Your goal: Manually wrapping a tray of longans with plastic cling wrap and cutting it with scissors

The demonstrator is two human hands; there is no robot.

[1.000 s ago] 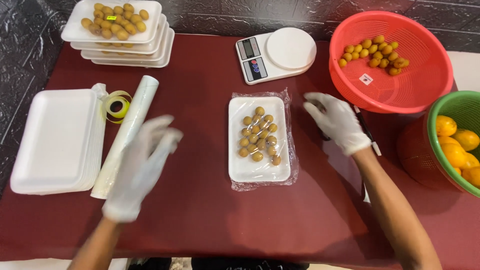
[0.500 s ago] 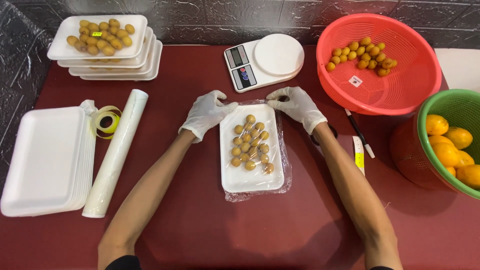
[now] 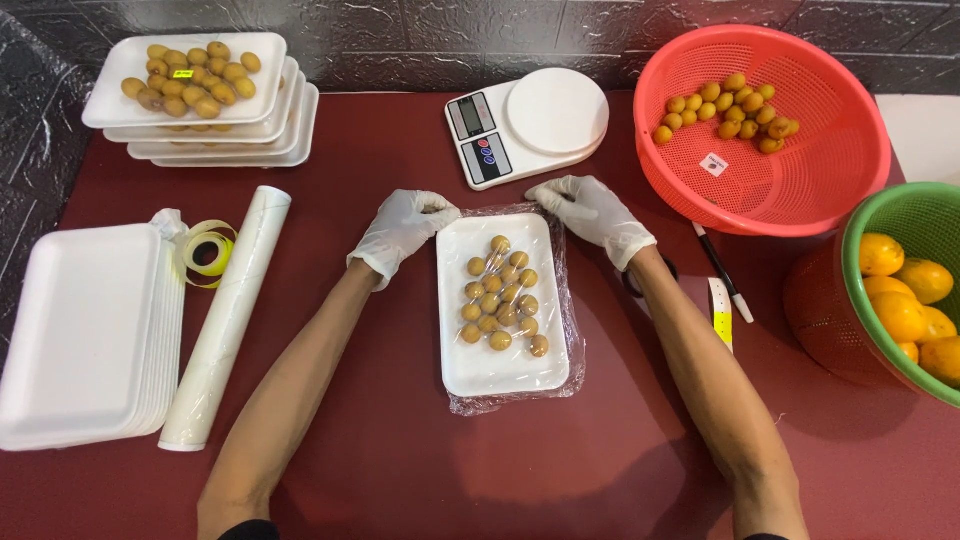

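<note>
Dark red bench (image 3: 400,470) carries a white foam tray (image 3: 500,370) of small brown fruits (image 3: 502,296) at its middle, long axis running straight away from the person toward the scale (image 3: 525,125). Clear film (image 3: 572,330) covers it. Left hand (image 3: 400,232) and right hand (image 3: 592,212), both gloved, sit at the far corners, fingers curled, pinching the film's edge.
</note>
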